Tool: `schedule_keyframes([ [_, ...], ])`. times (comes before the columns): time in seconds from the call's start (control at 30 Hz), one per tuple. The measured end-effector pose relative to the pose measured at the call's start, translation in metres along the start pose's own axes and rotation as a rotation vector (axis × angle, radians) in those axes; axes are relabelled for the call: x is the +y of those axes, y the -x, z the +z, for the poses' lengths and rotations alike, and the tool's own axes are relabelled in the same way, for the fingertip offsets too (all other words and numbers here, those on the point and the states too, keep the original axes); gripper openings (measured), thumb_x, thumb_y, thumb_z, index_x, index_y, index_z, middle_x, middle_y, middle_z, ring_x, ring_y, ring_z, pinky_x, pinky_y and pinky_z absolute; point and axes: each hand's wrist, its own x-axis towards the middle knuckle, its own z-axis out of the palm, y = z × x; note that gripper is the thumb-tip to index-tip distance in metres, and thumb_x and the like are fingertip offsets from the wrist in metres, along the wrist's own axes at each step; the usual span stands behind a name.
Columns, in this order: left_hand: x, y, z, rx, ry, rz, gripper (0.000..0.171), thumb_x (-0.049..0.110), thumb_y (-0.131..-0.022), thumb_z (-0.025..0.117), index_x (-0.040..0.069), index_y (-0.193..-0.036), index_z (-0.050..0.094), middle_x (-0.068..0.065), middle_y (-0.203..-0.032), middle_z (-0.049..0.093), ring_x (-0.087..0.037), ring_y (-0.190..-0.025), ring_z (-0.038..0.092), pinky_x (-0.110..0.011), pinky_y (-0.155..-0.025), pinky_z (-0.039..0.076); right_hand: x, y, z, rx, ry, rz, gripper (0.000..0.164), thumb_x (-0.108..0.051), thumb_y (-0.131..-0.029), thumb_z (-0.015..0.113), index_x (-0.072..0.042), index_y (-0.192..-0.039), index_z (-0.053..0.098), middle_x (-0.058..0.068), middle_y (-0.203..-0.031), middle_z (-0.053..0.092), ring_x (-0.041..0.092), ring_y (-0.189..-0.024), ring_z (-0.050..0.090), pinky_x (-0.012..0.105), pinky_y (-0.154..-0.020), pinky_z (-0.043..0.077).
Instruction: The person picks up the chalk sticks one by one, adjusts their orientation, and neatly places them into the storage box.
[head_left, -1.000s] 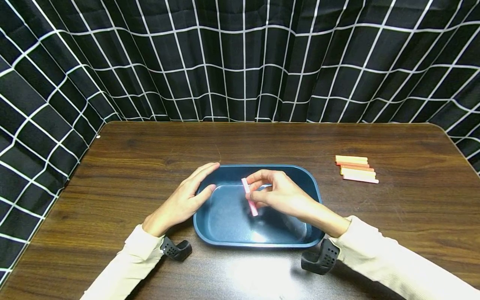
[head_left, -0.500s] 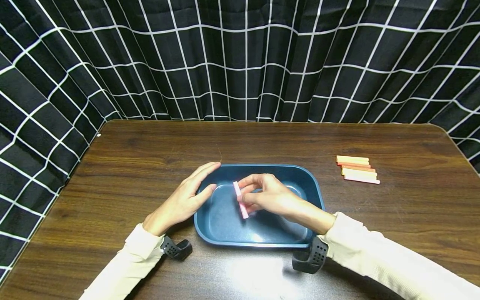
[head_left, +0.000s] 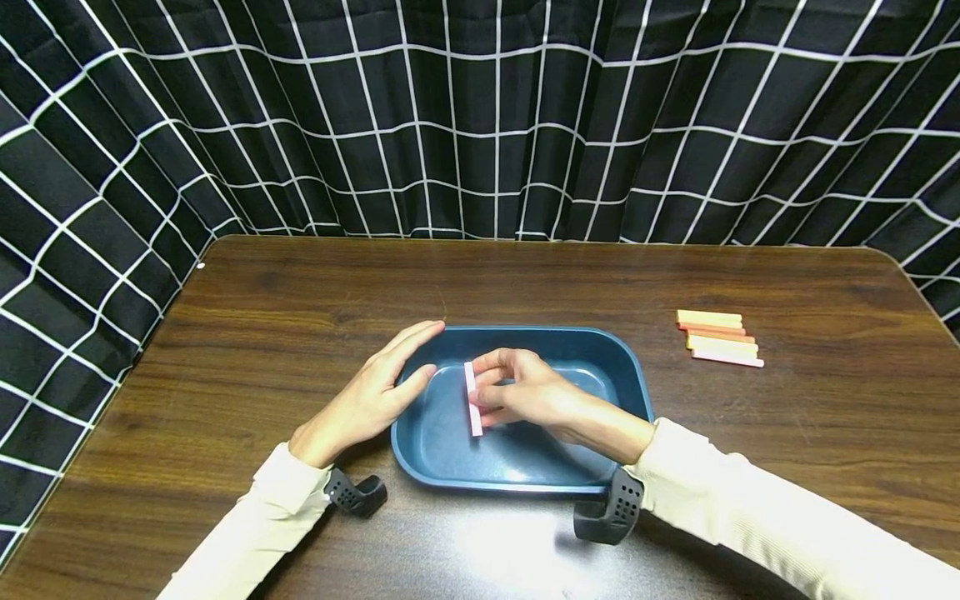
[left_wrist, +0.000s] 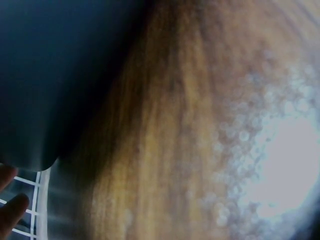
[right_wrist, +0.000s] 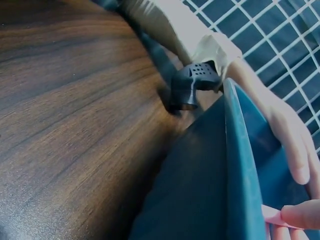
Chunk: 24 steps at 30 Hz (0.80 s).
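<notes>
My right hand (head_left: 536, 393) pinches a pink stick of chalk (head_left: 476, 422) between thumb and fingers, inside the blue rectangular basin (head_left: 450, 454). The chalk stands roughly lengthwise to my view, low over the basin's floor; whether it touches the floor I cannot tell. In the right wrist view, part of the pink chalk (right_wrist: 271, 215) shows past the basin's wall. My left hand (head_left: 363, 412) rests at the basin's left end, fingers stretched along the rim and thumb over the edge, holding nothing.
Several chalk sticks (head_left: 720, 337), yellow, orange and pale pink, lie side by side on the wooden table (head_left: 300, 292) to the right. A black curtain (head_left: 480, 125) with white grid lines hangs behind it. Both wrists carry black camera mounts.
My right hand has moved left and slightly lower in the basin with the pink chalk, which now stands straighter. My left hand keeps its place on the basin's rim.
</notes>
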Motion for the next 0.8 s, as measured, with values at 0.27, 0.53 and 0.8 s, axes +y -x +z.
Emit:
schedule_keyframes([
  [0.27, 0.001, 0.0, -0.001, -0.003, 0.004, 0.006, 0.053, 0.018, -0.101, 0.053, 0.007, -0.151, 0.039, -0.011, -0.158, 0.039, -0.028, -0.147, 0.036, -0.051, -0.122, 0.028, 0.001, -0.006, 0.006, 0.014, 0.014, 0.039, 0.039, 0.003, -0.093, 0.058, 0.01, -0.129, 0.045, 0.017, -0.106, 0.058, 0.015, -0.077, 0.063, 0.036, -0.08, 0.063],
  [0.53, 0.001, 0.0, -0.001, 0.001, 0.01, 0.011, 0.053, 0.018, -0.101, 0.054, 0.007, -0.151, 0.04, -0.012, -0.157, 0.039, -0.028, -0.147, 0.036, -0.05, -0.122, 0.028, 0.002, -0.011, 0.01, 0.022, -0.021, 0.054, 0.038, 0.004, -0.093, 0.057, 0.01, -0.128, 0.043, 0.014, -0.101, 0.058, 0.015, -0.074, 0.063, 0.034, -0.077, 0.063],
  [0.8, 0.0, 0.0, -0.001, 0.003, 0.014, 0.015, 0.053, 0.018, -0.101, 0.054, 0.006, -0.15, 0.04, -0.013, -0.157, 0.039, -0.028, -0.147, 0.036, -0.05, -0.122, 0.028, 0.003, -0.015, 0.014, 0.001, -0.051, 0.047, 0.04, 0.004, -0.093, 0.058, 0.01, -0.128, 0.04, 0.014, -0.102, 0.058, 0.016, -0.074, 0.064, 0.034, -0.077, 0.063],
])
